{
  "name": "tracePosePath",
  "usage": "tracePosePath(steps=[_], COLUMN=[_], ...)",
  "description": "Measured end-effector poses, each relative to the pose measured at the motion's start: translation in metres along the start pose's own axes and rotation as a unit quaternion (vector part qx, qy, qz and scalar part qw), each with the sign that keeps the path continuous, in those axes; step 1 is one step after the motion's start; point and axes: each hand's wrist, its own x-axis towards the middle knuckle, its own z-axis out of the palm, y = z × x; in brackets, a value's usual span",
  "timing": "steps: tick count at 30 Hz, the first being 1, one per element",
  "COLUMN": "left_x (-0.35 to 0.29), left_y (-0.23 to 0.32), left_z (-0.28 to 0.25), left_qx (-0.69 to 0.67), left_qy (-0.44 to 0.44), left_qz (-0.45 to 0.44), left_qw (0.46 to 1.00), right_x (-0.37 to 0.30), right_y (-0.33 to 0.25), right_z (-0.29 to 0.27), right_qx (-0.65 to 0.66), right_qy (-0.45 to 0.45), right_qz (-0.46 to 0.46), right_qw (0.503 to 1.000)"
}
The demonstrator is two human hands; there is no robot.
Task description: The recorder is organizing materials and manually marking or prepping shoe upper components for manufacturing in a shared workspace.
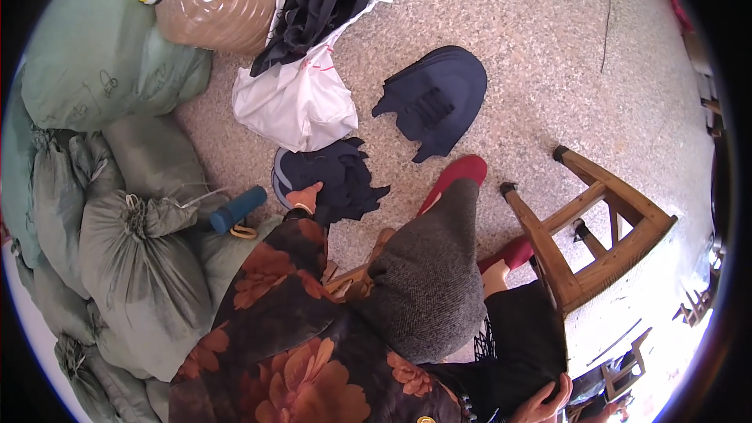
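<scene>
On the floor ahead, my left hand (304,197) is closed at the near left edge of a loose stack of dark navy cloth pieces (335,180) with jagged ends. Some of its fingers are hidden by the cloth. To the right of that stack lies a neater pile of navy cut pieces (446,102), rounded at one end and notched at the other. Down at the lower right, my right hand (546,405) rests by a black cloth (529,348) beside a white-topped surface. Its visible fingers are stretched out.
Stuffed green sacks (145,243) crowd the left side, with a blue cylinder (238,209) on them. A big plastic bottle (218,6) and a white bag (301,106) with black cloth (319,4) lie beyond. A wooden stool (603,227) stands right.
</scene>
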Motion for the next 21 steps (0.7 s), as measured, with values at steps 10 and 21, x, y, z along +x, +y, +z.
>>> tracePosePath(steps=[10, 21], left_x=[-0.036, -0.064], left_y=[-0.004, -0.004], left_z=[-0.028, -0.094], left_qx=[-0.214, -0.236], left_qy=[0.041, -0.108], left_qz=[0.007, 0.11], left_qw=[0.976, 0.96], right_x=[-0.011, -0.032], right_y=[0.013, 0.034], right_z=[-0.005, -0.002], right_qx=[-0.006, 0.044], right_qy=[0.036, 0.035], right_qz=[-0.027, 0.003], right_qw=[0.999, 0.998])
